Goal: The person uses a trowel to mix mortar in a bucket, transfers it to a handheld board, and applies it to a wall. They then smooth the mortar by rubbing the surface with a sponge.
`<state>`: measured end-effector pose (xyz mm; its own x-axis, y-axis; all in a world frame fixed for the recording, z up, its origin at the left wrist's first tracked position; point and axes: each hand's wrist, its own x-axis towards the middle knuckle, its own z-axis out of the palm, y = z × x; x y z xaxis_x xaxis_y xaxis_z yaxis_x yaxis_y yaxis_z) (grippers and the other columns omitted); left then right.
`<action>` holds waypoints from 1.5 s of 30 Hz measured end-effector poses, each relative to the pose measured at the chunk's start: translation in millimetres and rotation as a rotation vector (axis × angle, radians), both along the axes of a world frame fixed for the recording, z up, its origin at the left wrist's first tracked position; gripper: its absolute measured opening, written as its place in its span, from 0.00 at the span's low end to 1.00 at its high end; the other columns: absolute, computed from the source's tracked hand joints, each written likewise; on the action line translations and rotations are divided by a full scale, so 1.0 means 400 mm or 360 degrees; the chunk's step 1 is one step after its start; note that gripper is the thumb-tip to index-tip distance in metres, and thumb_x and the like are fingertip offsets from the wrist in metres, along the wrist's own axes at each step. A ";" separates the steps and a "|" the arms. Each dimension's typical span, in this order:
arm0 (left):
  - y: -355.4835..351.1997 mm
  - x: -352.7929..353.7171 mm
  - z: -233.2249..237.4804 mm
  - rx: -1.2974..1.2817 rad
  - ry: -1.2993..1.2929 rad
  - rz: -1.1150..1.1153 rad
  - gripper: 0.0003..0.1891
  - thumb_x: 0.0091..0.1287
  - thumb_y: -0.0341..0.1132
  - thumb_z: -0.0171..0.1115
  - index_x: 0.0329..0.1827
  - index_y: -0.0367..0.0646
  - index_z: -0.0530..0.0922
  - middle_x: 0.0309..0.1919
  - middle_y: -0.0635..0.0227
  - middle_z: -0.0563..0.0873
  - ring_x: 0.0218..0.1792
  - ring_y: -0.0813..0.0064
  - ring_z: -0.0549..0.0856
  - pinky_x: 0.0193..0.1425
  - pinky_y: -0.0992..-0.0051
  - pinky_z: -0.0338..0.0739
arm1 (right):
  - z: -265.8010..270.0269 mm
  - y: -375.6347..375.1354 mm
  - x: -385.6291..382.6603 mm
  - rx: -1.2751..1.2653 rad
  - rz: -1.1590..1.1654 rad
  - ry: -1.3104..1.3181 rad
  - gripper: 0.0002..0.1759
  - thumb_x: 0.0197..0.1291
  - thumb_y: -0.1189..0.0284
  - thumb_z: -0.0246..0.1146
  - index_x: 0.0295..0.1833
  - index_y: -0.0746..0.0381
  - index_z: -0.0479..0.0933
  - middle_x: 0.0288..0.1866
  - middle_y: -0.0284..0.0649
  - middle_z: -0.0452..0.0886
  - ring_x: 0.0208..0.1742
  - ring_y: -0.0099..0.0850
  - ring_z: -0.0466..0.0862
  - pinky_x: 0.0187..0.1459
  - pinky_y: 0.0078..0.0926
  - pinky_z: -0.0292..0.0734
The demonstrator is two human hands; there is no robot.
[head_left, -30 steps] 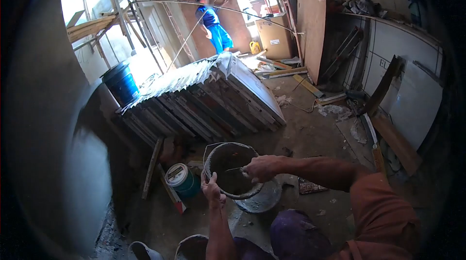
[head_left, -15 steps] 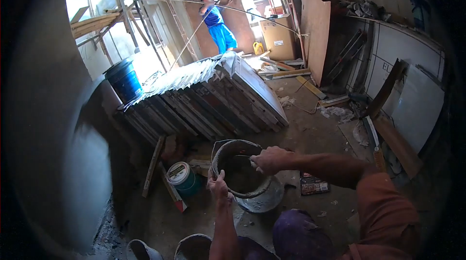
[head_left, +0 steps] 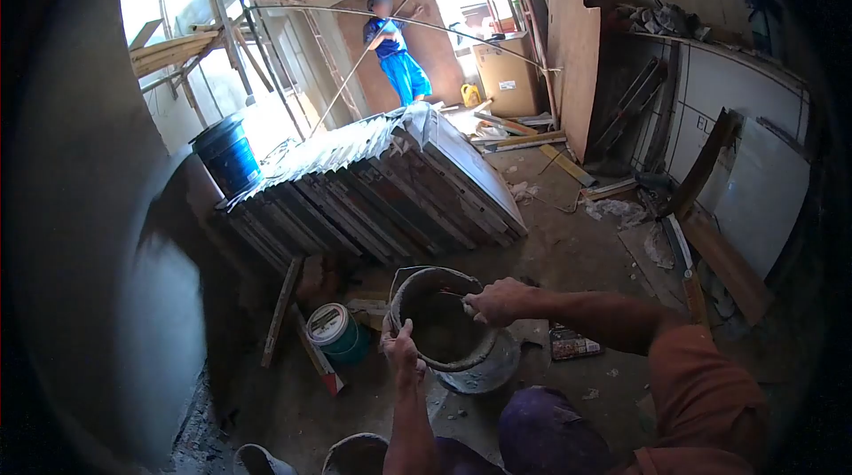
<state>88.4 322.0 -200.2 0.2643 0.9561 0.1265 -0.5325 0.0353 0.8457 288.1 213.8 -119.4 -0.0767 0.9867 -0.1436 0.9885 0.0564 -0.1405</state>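
A mortar-crusted bucket (head_left: 417, 353) stands before me, its mouth tilted and its wire handle leaning at the far side. Dull grey material (head_left: 439, 329) shows inside it. My left hand (head_left: 401, 349) is closed on the bucket's left rim, thumb up. Over the right side of the mouth, my right hand (head_left: 499, 303) is wrapped round the handle of what looks like a trowel (head_left: 457, 295). Only its thin metal neck shows clearly; the blade cannot be made out. Below the rim, a pale, splashed bucket wall (head_left: 484, 375) is visible.
A teal lidded pail (head_left: 342, 337) sits left, near wooden strips (head_left: 281, 311). Stacked panels (head_left: 373, 204) lean ahead, with a dark blue bucket (head_left: 227, 156) at their left end. A person in blue (head_left: 395, 49) stands behind scaffold poles. Two containers (head_left: 355, 455) are at my feet.
My right hand and the trowel have shifted slightly to the right and down over the bucket. My left hand stays on the rim. The person in blue has changed arm position.
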 end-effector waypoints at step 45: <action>0.010 -0.035 0.005 0.0126 -0.0136 -0.0056 0.20 0.66 0.23 0.58 0.63 0.41 0.75 0.55 0.63 0.83 0.54 0.66 0.82 0.61 0.67 0.75 | -0.039 -0.026 0.039 -0.0366 0.0124 0.0963 0.30 0.69 0.54 0.58 0.63 0.65 0.64 0.39 0.48 0.78 0.40 0.40 0.82 0.42 0.41 0.77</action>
<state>74.5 325.9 -198.1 0.2828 0.9325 0.2246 -0.6023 -0.0096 0.7982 303.5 203.6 -134.9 -0.2801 0.9242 -0.2595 0.7254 0.0267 -0.6879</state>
